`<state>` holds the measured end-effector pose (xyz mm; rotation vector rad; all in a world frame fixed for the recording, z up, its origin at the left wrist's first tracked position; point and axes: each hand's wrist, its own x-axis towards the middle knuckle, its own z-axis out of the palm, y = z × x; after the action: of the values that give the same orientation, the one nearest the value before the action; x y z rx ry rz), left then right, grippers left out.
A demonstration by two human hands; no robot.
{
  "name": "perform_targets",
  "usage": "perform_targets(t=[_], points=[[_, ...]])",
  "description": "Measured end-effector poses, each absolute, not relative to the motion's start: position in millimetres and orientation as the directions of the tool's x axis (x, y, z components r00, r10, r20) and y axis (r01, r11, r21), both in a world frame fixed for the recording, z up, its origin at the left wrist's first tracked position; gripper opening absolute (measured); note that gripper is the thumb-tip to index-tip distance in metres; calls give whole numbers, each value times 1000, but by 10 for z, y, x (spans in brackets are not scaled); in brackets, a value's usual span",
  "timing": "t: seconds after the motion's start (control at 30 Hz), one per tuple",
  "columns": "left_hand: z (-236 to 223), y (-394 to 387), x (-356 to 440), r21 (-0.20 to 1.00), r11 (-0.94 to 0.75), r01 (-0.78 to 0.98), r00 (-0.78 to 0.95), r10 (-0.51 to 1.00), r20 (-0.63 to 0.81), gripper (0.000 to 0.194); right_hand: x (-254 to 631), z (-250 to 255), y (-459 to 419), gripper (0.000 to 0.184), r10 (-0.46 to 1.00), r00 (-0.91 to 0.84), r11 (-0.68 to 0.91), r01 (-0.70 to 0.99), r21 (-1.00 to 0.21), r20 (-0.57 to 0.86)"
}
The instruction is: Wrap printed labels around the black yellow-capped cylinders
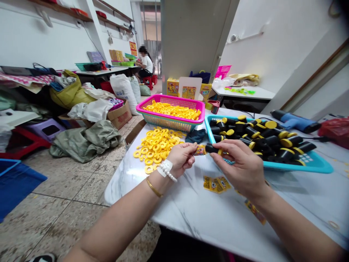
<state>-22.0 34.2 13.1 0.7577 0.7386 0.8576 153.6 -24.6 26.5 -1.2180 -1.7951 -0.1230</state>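
Observation:
Between thumb and fingers, my left hand [181, 159] pinches a small printed yellow label [201, 150]. My right hand [241, 167] grips a black cylinder with a yellow end [211, 148], and the label meets its left end. Several more printed labels [216, 184] lie on the table below the hands. To the left is a loose heap of yellow plastic rings with short stems [155, 147]. Just behind my right hand, a turquoise basket [319, 164] holds many black cylinders with yellow caps [253, 133].
Behind the ring heap stands a pink basket [140, 106], nested on a turquoise one, full of yellow rings. A dark cloth [195, 135] lies between the baskets. At the right rests a blue heat-gun-like tool [298, 122]. Yellow boxes [173, 87] stand behind. A person [145, 64] sits far back.

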Motion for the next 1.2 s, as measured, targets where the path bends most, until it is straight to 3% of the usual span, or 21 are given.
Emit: perform_targets(t=[0.33,0.4,0.53,0.63,0.7,0.87,1.07,1.2], points=[[125,397,-232,649,562,-512,518,805,-289,20,1500,258,-292,19,594,-185,598,752,-276,783],[127,392,-235,641,559,-527,524,807,-272,21,1501,273,-297,17,656,-159,593,713,-374,738],[132,351,-233,704,460,-541,508,846,-162,19,1526,298,-285,18,849,-20,465,503,-728,528],[135,325,-235,784,343,-517,461,883,-83,28,1547,284,-270,21,916,-27,378,391,-839,400],[136,320,-239,820,318,-476,444,892,-88,34,1556,257,-262,19,916,-61,385,413,-825,397],[139,316,-239,869,285,-406,442,893,-86,40,1559,198,-252,13,789,20,530,486,-695,615],[166,298,-239,945,2,-328,228,971,77,44,1616,269,-278,26,772,32,504,578,-642,635],[164,308,-260,961,44,-273,527,843,111,52,1672,336,-289,26,791,-126,547,584,-600,598]])
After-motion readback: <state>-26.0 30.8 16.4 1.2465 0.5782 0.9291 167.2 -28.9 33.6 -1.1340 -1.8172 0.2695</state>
